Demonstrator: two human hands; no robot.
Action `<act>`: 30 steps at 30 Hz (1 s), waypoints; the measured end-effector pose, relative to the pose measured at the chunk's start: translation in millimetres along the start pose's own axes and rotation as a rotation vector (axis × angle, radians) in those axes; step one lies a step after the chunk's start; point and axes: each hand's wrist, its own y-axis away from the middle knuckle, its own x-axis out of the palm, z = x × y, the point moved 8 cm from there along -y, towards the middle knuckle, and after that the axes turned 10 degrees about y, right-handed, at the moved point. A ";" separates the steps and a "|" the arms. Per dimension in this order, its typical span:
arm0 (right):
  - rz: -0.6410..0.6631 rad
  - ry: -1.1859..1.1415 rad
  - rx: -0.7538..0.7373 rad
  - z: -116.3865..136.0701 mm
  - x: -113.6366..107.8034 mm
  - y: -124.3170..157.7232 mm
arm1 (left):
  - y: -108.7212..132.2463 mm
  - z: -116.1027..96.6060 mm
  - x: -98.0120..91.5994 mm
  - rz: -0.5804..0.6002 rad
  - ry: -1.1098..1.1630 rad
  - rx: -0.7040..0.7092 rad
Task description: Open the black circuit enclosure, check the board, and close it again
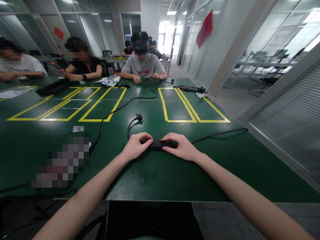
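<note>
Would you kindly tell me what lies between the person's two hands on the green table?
In the head view, a small black box lies between the left hand and the right hand, both holding its ends.

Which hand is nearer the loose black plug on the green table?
Left. The left hand sits just this side of the plug, on the black adapter's left end. The right hand holds its right end, farther off to the right.

Shared assembly workroom in an office building. Long green table marked with yellow tape rectangles; seated workers ranged along its far edge; glass partitions seen beyond its right side.
</note>
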 end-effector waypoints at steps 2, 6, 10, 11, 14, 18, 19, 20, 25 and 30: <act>0.015 0.019 0.016 -0.7 0.6 0.3 | -0.5 1.1 0.2 0.004 -0.026 0.002; 0.061 0.077 -0.004 -0.8 4.6 1.3 | 0.2 3.6 0.3 0.015 -0.081 0.016; 0.076 0.178 -0.032 -0.3 8.5 1.2 | 4.4 -0.8 3.7 0.078 -0.158 0.087; 0.074 0.198 -0.043 1.0 8.8 0.9 | 5.9 -4.2 6.6 0.110 -0.188 0.130; 0.072 0.235 -0.068 7.0 8.4 -0.2 | 9.6 -12.4 16.6 0.190 -0.306 0.241; 0.130 0.290 -0.080 11.5 10.5 -0.8 | 9.0 -13.6 26.7 0.240 -0.453 0.282; 0.148 0.307 -0.083 11.2 11.7 -0.6 | 8.7 -13.7 28.2 0.252 -0.468 0.289; 0.163 0.322 -0.086 10.4 12.8 -0.4 | 8.5 -13.9 29.0 0.262 -0.472 0.293; 0.188 0.355 -0.116 6.8 16.0 1.5 | 9.4 -14.6 27.1 0.294 -0.420 0.282; 0.209 0.376 -0.142 9.2 15.3 2.5 | 11.0 -15.5 27.0 0.305 -0.396 0.281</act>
